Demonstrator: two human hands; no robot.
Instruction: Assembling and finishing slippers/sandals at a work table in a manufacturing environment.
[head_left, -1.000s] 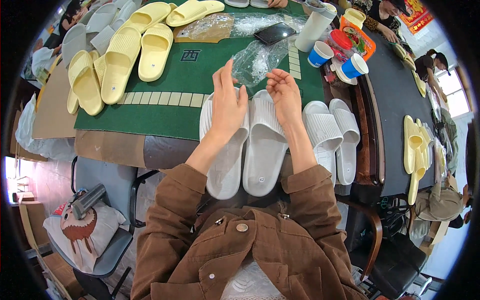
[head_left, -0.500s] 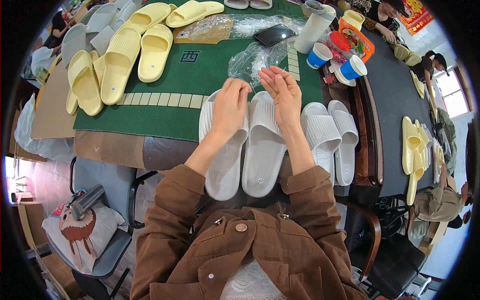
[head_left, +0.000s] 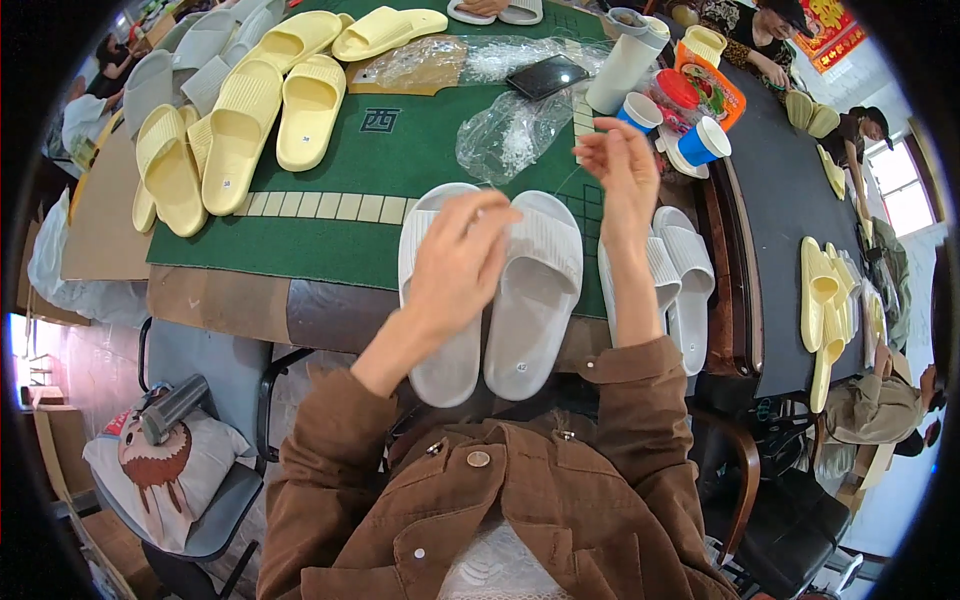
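Observation:
A pair of light grey slippers lies at the table's near edge, the left slipper (head_left: 447,365) beside the right slipper (head_left: 530,290). My left hand (head_left: 462,258) is over the left one's strap, thumb and fingers closed together, its fingertips by the right slipper's strap. Whatever they pinch is too small to name. My right hand (head_left: 622,180) is raised to the right of the pair, fingertips pinched. A faint thin strand shows near them, but I cannot make out what they hold. Beyond the slippers lies a clear plastic bag (head_left: 515,140) with small white bits in it.
Another grey pair (head_left: 688,280) lies to the right. Yellow slippers (head_left: 240,130) and grey ones (head_left: 150,90) are heaped at the left. A phone (head_left: 547,76), a white flask (head_left: 625,70) and paper cups (head_left: 703,143) stand farther back. Co-workers sit around the tables.
My hands have drawn apart: the right moved right and up, the left stayed over the left slipper. Another person's hand now rests on the grey slippers at the far edge.

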